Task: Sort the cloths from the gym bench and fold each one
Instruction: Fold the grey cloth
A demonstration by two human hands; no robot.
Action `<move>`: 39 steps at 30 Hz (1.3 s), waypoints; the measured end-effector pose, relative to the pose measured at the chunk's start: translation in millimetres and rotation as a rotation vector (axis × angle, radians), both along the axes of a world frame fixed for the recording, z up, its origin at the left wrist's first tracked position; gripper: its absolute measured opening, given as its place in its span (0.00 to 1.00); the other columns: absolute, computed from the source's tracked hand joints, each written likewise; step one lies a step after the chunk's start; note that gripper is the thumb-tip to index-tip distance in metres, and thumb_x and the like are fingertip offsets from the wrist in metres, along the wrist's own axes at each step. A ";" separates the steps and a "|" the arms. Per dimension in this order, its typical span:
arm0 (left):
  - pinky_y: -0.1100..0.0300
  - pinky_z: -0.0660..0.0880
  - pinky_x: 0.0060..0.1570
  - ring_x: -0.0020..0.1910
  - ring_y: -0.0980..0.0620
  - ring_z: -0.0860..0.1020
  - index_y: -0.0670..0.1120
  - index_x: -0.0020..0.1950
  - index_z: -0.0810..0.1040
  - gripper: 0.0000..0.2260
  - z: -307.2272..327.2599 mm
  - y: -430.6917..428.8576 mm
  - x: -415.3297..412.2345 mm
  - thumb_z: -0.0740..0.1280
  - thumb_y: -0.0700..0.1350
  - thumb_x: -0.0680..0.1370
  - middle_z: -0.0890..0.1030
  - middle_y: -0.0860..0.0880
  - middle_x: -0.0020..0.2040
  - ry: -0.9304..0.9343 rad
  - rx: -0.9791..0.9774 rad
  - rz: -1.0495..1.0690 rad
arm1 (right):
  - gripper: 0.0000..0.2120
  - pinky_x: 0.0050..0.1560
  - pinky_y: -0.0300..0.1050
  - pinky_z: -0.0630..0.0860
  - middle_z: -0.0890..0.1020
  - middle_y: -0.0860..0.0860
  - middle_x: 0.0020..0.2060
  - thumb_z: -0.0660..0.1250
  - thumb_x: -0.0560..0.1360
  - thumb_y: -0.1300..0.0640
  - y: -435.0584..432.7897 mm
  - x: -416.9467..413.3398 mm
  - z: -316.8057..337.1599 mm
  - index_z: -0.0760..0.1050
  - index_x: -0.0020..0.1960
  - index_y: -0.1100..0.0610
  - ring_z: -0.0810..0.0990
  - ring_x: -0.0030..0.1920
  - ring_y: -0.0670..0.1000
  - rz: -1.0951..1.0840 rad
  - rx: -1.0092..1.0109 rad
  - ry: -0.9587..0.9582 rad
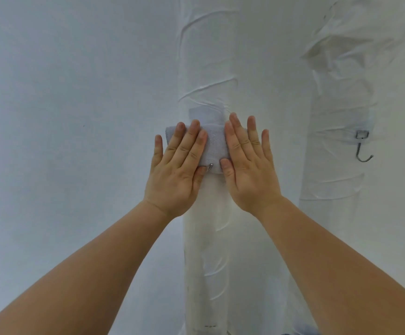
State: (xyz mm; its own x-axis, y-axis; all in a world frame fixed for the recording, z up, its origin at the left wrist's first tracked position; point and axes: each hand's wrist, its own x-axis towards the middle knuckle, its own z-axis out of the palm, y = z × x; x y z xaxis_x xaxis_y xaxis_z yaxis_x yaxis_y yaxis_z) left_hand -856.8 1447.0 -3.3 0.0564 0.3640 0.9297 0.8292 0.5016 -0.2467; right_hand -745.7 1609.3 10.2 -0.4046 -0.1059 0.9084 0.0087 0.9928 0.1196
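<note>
Head view: a small folded pale cloth [214, 146] lies against a white-wrapped column [206, 238], under and between both grips. The left grip [176, 165] and right grip [247, 163] press it with straight, spread fingers, clamped on nothing, probably to flatten the fold. Both forearms reach forward. A metal hook [210, 166] peeks out between the thumbs.

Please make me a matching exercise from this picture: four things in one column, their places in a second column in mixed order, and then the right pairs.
1 left hand
2 right hand
3 folded cloth
4 hook with square plate

A hangs uncovered on the right post
B pressed against the middle post
C lies flat on the cloth's right side
D lies flat on the cloth's left side

Pairs: 1-D, 2-C, 3-B, 4-A
</note>
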 end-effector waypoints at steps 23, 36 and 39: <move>0.32 0.45 0.77 0.82 0.44 0.49 0.45 0.83 0.53 0.33 -2.5 -45.7 54.6 0.59 0.57 0.82 0.52 0.46 0.83 -0.095 -0.074 0.186 | 0.32 0.79 0.63 0.42 0.48 0.50 0.82 0.49 0.84 0.42 -34.3 45.2 -7.3 0.46 0.82 0.55 0.42 0.82 0.56 -0.202 -0.042 -0.049; 0.33 0.58 0.73 0.77 0.37 0.62 0.48 0.76 0.68 0.33 -45.4 -131.3 44.9 0.69 0.56 0.73 0.63 0.41 0.79 -0.215 -0.207 -0.352 | 0.32 0.80 0.62 0.41 0.40 0.48 0.82 0.49 0.83 0.40 -183.3 100.4 -73.7 0.41 0.82 0.48 0.36 0.81 0.52 -0.683 -0.407 -0.165; 0.35 0.63 0.70 0.74 0.37 0.66 0.47 0.73 0.71 0.30 -60.9 -134.3 76.0 0.69 0.56 0.73 0.67 0.41 0.77 -0.262 -0.296 -0.490 | 0.31 0.80 0.62 0.44 0.43 0.49 0.82 0.50 0.83 0.39 -215.2 139.3 -90.6 0.45 0.82 0.45 0.41 0.82 0.54 -0.783 -0.415 -0.246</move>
State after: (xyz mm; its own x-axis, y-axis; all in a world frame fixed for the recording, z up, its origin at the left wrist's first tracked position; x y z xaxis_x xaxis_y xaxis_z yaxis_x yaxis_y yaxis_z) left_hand -780.8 1312.6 -64.2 0.0653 0.5979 0.7989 0.9972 -0.0100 -0.0741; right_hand -606.4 1394.1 -80.3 -0.4099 0.5949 0.6915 0.7184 0.6777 -0.1572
